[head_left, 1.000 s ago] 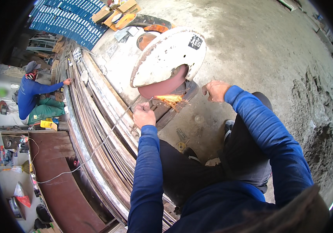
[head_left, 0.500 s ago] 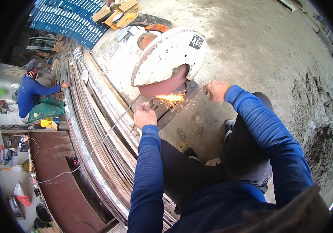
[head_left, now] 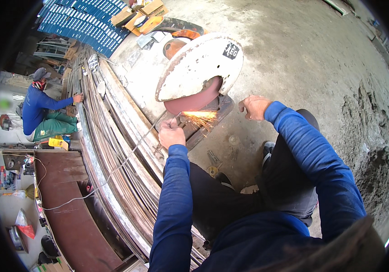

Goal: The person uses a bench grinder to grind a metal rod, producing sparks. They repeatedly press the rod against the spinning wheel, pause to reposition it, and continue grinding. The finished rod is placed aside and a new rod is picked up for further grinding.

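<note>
My left hand [head_left: 172,133] is closed on a small metal piece [head_left: 177,116] against the reddish abrasive disc [head_left: 190,100] of a cut-off saw. A stream of orange sparks [head_left: 201,117] sprays rightward from the contact. The saw's white, rust-edged guard [head_left: 194,68] covers the disc's upper part, above a dark metal base [head_left: 219,115]. My right hand [head_left: 254,107] hangs to the right of the base, fingers loosely curled and apart, with nothing visible in it.
Long metal bars [head_left: 113,149] run along my left, crossed by a grey cable [head_left: 85,197]. Beyond them a co-worker [head_left: 38,109] in blue crouches, a hand on the bars, near a brown steel surface [head_left: 67,217]. Blue stacked panels [head_left: 79,25] and cardboard boxes [head_left: 151,8] stand behind.
The sparks vary in brightness and spread. My two hands and the saw sit slightly further right in the picture, with no visible change in the fingers.
</note>
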The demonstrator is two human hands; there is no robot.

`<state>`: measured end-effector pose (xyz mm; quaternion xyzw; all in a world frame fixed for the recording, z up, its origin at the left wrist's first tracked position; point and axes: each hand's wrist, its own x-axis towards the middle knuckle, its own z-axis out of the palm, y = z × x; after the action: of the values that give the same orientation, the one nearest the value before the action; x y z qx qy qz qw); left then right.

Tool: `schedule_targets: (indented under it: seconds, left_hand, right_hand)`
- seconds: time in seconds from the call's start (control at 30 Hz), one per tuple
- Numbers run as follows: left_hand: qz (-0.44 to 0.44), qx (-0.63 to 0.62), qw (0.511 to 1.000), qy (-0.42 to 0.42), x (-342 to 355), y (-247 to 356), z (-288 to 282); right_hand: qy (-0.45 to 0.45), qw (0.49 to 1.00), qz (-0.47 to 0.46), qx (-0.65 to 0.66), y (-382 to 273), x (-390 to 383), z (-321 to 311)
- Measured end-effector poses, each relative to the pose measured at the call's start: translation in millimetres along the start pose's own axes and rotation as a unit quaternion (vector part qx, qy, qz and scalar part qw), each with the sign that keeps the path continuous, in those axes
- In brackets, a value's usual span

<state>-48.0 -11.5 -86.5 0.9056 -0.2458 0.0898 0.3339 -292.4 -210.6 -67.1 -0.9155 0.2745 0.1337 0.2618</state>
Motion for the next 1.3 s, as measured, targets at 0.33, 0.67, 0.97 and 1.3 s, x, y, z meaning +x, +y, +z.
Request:
schedule_targets:
  seconds: [0.33,0.67,0.97,1.3]
  left_hand:
    - [-0.057,-0.168,0.976,-0.126,5.2,-24.1,6.1]
    - [-0.082,-0.141,0.977,-0.141,4.5,-19.0,1.3]
    - [-0.089,-0.131,0.982,-0.106,3.4,-8.6,-1.4]
    - [-0.049,-0.093,0.992,-0.063,4.5,-11.1,3.2]
  right_hand:
    - [-0.003,1.0,0.002,0.007,2.0,-2.0,-0.6]
    - [0.005,1.0,-0.025,-0.011,7.8,3.3,5.2]
    - [-0.006,1.0,0.0,0.003,1.6,1.6,0.5]
    - [0.019,0.999,-0.032,-0.02,6.1,3.0,4.8]
